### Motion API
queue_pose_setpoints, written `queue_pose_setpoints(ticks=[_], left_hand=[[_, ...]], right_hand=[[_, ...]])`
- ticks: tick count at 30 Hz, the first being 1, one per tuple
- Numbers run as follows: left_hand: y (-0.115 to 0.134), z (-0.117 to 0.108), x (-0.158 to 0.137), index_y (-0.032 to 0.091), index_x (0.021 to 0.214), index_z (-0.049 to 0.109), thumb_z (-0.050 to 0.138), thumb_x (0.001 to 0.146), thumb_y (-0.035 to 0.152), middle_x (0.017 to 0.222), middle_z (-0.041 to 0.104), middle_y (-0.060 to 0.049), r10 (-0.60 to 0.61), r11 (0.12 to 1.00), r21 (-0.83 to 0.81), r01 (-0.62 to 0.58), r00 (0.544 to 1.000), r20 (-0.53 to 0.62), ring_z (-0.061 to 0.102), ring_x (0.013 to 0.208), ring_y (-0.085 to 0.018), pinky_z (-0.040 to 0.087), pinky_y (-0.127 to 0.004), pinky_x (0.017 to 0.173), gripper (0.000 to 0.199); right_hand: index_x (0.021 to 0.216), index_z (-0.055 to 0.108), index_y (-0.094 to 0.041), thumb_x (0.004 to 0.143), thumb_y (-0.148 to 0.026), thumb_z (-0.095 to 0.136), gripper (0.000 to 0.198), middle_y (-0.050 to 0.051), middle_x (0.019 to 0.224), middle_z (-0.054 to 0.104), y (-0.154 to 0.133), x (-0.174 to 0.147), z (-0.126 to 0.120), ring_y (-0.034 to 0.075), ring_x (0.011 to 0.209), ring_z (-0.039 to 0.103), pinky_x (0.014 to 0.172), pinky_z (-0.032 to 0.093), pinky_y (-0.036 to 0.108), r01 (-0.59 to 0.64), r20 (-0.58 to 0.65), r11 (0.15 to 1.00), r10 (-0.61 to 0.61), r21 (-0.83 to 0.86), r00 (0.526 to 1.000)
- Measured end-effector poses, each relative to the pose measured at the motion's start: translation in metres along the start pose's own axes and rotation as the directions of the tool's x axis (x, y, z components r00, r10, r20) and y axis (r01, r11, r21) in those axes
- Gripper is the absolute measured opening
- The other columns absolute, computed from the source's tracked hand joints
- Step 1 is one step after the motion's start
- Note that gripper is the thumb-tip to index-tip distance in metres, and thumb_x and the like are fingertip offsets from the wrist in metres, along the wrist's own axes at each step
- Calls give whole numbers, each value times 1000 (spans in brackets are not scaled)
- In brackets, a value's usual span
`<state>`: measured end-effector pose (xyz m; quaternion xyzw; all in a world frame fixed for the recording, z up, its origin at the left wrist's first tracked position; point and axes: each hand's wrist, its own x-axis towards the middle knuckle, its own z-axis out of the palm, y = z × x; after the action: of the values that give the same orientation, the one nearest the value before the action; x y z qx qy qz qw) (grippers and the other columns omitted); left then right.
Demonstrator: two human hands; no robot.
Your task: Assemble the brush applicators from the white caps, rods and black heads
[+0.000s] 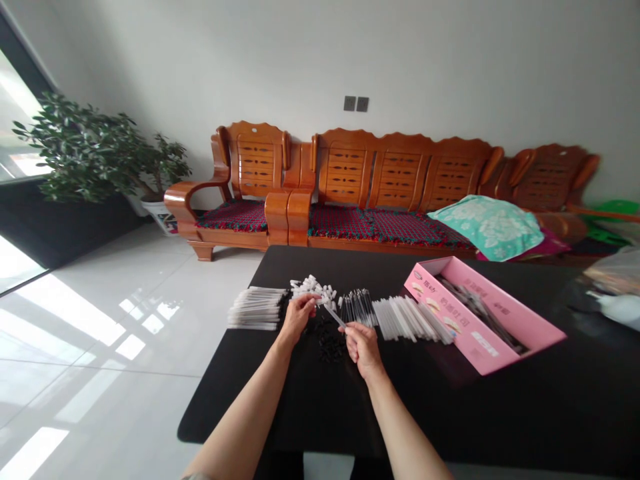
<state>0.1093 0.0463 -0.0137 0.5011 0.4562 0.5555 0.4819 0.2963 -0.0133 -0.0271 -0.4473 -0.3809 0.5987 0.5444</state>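
My right hand [363, 347] is closed around the lower end of a slim translucent pen barrel [334, 316], tilted up toward the left. Facing its upper end, my left hand [299, 318] pinches with thumb and fingertips; what sits between them is too small to make out. Small white plastic pieces [313, 288] lie heaped just beyond my left hand. Below the barrel is a pile of small black pieces [330, 347]. Dark thin pen refills [357, 305] lie in a row behind the barrel, with more translucent barrels [407, 319] to their right. Whitish sticks [257, 308] are stacked at left.
A pink box [500, 317] holding dark thin items stands on the right of the black table [440, 407]. Plastic bags [617, 287] rest at the far right. Behind the table are a wooden sofa [395, 180], a green cushion [493, 227] and a potted plant [100, 150].
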Motion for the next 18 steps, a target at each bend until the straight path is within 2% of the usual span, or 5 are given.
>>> queue_pose_setpoints(ticks=[9,13,18], left_hand=[[8,1,1,13,86,72,61,82,37,58,51,2,32,998,48,-37,993,111,47,55,-11,37,-22,53,26],[9,1,-1,13,86,72,61,84,38,63,53,0,52,996,69,-64,984,173,47,57,-11,37,-22,55,27],[9,4,-2,13,96,74,65,80,42,66,58,-1,-5,1000,-2,5,988,153,50,59,-11,40,-23,56,34]], right_hand=[[75,70,-12,70,-33,66,22,-12,39,34,-2,-1,1,3,30,22,28,14,16,-12,-13,1000,12,-14,1000],[74,70,-13,69,-33,66,21,-12,38,34,-2,-1,3,3,29,21,28,14,16,-21,-19,999,21,-27,1000],[72,69,-14,69,-34,66,21,-12,37,33,-3,-1,4,3,29,20,27,14,17,-19,-33,999,19,-27,999]])
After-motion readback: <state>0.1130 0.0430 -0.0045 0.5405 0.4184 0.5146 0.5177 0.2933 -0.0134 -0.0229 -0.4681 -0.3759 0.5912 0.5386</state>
